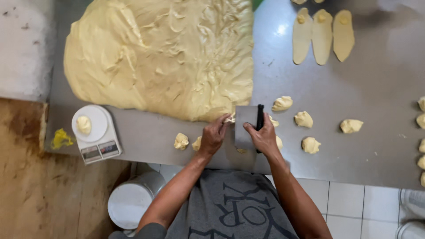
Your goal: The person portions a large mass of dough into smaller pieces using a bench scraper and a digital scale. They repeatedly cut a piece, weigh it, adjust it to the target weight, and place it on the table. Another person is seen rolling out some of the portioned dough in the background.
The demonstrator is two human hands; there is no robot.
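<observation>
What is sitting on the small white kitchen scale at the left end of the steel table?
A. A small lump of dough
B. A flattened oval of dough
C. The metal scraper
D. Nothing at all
A: a small lump of dough rests on the round plate of the white scale, while the metal scraper is in the right hand, over by the big dough mass.

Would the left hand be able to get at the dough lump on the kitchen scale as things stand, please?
Probably yes: the left hand pinches dough by the scraper, and only bare steel table lies between it and the dough lump on the scale.
</observation>
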